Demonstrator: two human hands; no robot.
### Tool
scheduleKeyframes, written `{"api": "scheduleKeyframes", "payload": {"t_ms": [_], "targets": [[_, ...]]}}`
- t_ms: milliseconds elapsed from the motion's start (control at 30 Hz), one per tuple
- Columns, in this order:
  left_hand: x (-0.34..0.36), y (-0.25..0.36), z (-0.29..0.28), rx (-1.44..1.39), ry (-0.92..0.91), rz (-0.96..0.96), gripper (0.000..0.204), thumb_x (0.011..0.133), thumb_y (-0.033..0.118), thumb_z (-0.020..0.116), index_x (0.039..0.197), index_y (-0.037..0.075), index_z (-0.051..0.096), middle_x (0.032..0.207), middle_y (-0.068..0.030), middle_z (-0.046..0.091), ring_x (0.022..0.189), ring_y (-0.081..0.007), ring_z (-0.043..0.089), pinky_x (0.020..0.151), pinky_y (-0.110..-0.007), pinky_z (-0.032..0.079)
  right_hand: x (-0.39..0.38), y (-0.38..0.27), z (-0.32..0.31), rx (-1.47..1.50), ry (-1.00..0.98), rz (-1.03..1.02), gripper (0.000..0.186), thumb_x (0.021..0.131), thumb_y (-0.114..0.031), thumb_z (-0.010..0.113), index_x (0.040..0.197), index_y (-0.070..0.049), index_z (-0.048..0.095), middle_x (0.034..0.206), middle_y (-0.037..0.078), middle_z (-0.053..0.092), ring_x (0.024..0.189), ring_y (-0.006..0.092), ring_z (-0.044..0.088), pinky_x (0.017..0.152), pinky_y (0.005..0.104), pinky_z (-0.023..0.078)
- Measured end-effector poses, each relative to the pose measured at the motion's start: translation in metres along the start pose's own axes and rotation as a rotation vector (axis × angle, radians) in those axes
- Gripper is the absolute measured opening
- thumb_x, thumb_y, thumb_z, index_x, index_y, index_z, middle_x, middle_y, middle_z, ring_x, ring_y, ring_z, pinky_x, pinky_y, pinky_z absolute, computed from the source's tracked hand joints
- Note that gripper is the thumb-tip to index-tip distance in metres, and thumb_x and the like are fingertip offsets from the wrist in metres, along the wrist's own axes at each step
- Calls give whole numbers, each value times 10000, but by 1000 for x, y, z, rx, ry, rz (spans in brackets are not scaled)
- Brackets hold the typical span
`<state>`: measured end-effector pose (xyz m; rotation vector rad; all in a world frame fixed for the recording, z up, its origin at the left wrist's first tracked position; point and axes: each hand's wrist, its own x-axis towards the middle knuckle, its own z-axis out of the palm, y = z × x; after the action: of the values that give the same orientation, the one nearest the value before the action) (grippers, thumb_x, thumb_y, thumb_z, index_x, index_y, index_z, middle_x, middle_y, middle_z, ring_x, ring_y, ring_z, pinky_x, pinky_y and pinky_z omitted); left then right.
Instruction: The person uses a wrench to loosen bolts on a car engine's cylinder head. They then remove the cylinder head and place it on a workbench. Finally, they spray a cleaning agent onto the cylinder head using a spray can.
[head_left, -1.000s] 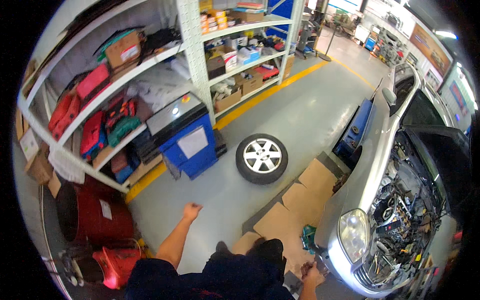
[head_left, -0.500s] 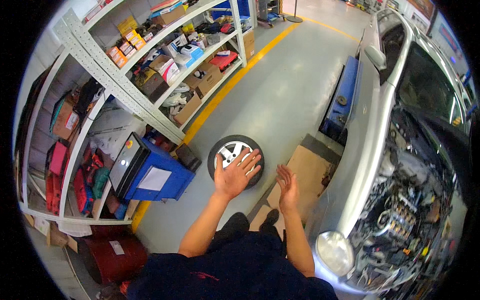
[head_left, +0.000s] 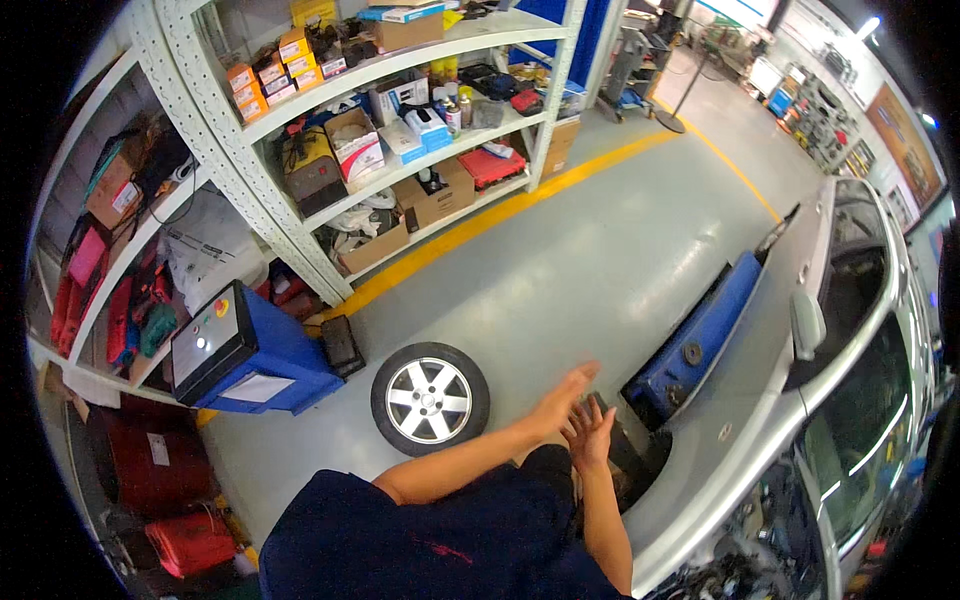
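this is a car repair workshop: just right of my fingers [head_left: 588,440] stands a silver car [head_left: 800,420], left of them a loose wheel [head_left: 430,398] on the grey floor [head_left: 590,260], and beyond, parts shelves [head_left: 380,120].

left hand [head_left: 563,394] open, right hand [head_left: 588,436] open, fingers spread, touching

A grey workshop floor [head_left: 600,260] carries a wheel [head_left: 430,398] lying flat with its silver rim up. Just left of the wheel stands a blue machine [head_left: 245,350]; behind the wheel runs a yellow line [head_left: 500,215] along white shelving [head_left: 300,170]; right of it stands a silver car [head_left: 800,400].
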<state>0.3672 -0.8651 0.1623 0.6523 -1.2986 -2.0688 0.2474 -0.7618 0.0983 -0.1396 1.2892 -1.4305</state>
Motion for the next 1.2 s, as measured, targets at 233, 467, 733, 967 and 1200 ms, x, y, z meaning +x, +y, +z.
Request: {"api": "scheduleKeyframes", "payload": {"t_ms": [233, 467, 733, 967, 1200], "targets": [[160, -34, -61, 918, -130, 174, 695, 1051, 433, 542, 1621, 78, 360, 1651, -220, 372, 1541, -411, 330, 1279, -569, 188, 172, -74, 52, 522, -305, 193, 954, 1023, -784, 313, 1657, -72, 301, 1647, 230, 398, 1513, 376, 401, 1243, 549, 306], [302, -94, -257, 667, 459, -366, 681, 1104, 552, 403, 1588, 75, 435, 1639, -191, 431, 1541, -362, 363, 1281, -557, 204, 332, -184, 176, -101, -480, -76, 751, 1122, -558, 319, 1648, -22, 309, 1682, 202, 360, 1589, 348, 279, 1284, 488, 238], [467, -2, -377, -748, 755, -403, 579, 1049, 534, 590, 1293, 9, 600, 1228, -106, 665, 1151, -238, 628, 1057, -385, 479, 564, -159, 242, -1537, -885, -659, 785, 1004, -389, 661, 1629, -47, 330, 1682, 226, 329, 1568, 396, 292, 1264, 519, 282], [596, -72, -668, 505, 1120, -252, 316, 1039, 242, 639, 1241, 1, 605, 1145, -124, 695, 979, -248, 684, 901, -390, 543, 722, -94, 171, -999, -63, -146, 224, 973, -140, 743, 1116, 31, 729, 1124, 187, 740, 1024, 290, 745, 869, 385, 604], [728, -148, -977, 1286, 904, -497, 469, 1000, 177, 622, 1407, -42, 539, 1450, -314, 549, 1307, -514, 538, 1121, -527, 432, 828, 0, 235, -854, 122, 158, 234, 995, -178, 745, 1088, 33, 706, 1034, 135, 745, 870, 203, 696, 793, 357, 558]]}}
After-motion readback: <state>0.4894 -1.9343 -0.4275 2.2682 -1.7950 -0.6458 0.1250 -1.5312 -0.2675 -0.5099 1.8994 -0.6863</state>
